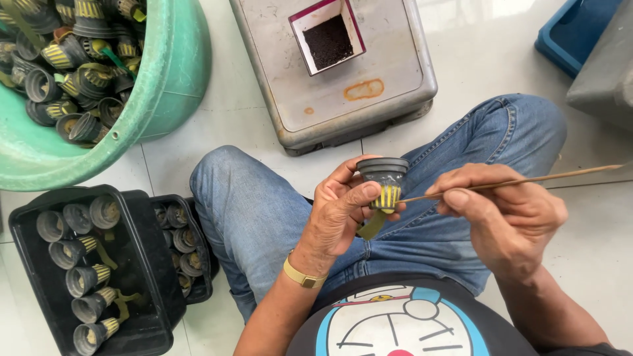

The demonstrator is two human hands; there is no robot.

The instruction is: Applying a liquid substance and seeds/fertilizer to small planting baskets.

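My left hand grips a small dark grey cone-shaped cup with a yellow striped band and a green strip hanging below it. The cup is held upright over my lap, its open mouth facing up. My right hand pinches a thin brown stick whose tip touches the cup's yellow band; the stick's other end points off to the right. My legs in blue jeans lie under both hands.
A green tub at top left holds several similar cups. Two black trays at lower left hold more cups in rows. A grey metal box ahead carries a small white container of dark powder. Blue and grey bins stand top right.
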